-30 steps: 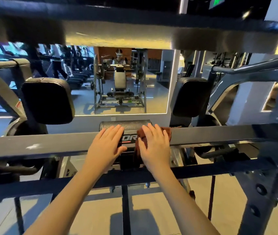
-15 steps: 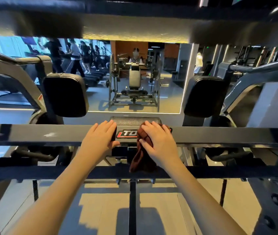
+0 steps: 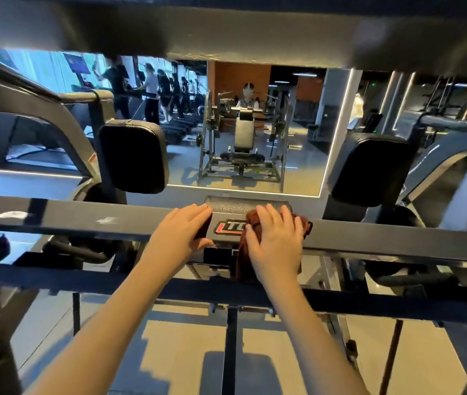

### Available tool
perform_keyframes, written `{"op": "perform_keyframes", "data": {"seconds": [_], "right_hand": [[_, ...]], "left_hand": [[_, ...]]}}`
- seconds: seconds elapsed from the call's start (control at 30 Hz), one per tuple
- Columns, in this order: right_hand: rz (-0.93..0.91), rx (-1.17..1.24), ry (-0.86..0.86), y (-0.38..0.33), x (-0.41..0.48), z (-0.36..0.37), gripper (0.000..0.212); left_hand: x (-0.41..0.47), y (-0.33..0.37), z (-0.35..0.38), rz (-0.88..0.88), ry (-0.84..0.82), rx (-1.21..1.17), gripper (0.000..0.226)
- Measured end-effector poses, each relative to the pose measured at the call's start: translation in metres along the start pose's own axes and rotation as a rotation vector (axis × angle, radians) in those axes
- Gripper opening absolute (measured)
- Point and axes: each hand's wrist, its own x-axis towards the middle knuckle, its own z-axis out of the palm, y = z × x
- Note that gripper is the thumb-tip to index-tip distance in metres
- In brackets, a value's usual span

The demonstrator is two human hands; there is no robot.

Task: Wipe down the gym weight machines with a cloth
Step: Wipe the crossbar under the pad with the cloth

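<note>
A dark grey crossbar (image 3: 84,220) of the weight machine runs across the middle of the view, with a red-and-white logo plate (image 3: 228,227) at its centre. My right hand (image 3: 275,240) lies flat on a brown cloth (image 3: 242,260), pressing it against the bar just right of the logo. Part of the cloth hangs below the bar. My left hand (image 3: 181,235) rests flat on the bar just left of the logo, fingers together, holding nothing.
Two black pads (image 3: 132,156) (image 3: 369,169) stand beyond the bar on either side. A lower frame bar (image 3: 55,280) crosses under my forearms. A wall mirror (image 3: 255,166) ahead reflects a bench machine and people on treadmills. Tiled floor (image 3: 181,352) lies below.
The view has shifted so the bar sits lower right in frame. My right hand with the cloth has slid slightly right along the bar, and more cloth hangs down than a second ago.
</note>
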Motion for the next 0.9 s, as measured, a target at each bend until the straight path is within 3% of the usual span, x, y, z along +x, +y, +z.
{"op": "perform_keyframes", "data": {"seconds": [0.1, 0.2, 0.3, 0.4, 0.5, 0.6, 0.73, 0.8, 0.9], "right_hand": [[-0.140, 0.008, -0.044, -0.029, -0.006, 0.010, 0.051], [-0.263, -0.003, -0.133, -0.015, -0.003, 0.003, 0.053], [-0.100, -0.027, -0.022, -0.009, -0.007, 0.005, 0.049], [0.019, -0.021, 0.046, -0.051, -0.009, 0.021, 0.050], [-0.152, -0.010, 0.004, -0.081, -0.006, 0.029, 0.053], [-0.319, -0.029, -0.055, -0.065, -0.001, 0.026, 0.054], [-0.018, -0.071, 0.092, -0.062, 0.000, 0.030, 0.052], [0.029, -0.074, 0.096, -0.091, -0.004, 0.040, 0.052], [-0.221, -0.068, 0.026, -0.102, -0.006, 0.042, 0.054]], "left_hand": [[-0.002, -0.006, 0.002, 0.003, 0.017, -0.032, 0.069], [-0.002, -0.011, -0.001, 0.037, -0.003, -0.060, 0.071], [-0.005, -0.027, -0.008, 0.063, -0.020, 0.021, 0.073], [-0.012, -0.056, -0.017, -0.001, -0.064, 0.099, 0.080], [-0.016, -0.071, -0.021, -0.003, -0.082, 0.040, 0.080], [-0.014, -0.074, -0.019, 0.017, -0.084, -0.002, 0.079], [-0.015, -0.077, -0.015, 0.024, -0.051, -0.031, 0.074], [-0.016, -0.078, -0.013, 0.031, -0.038, -0.032, 0.075], [-0.016, -0.080, -0.012, 0.042, -0.053, -0.031, 0.075]]}}
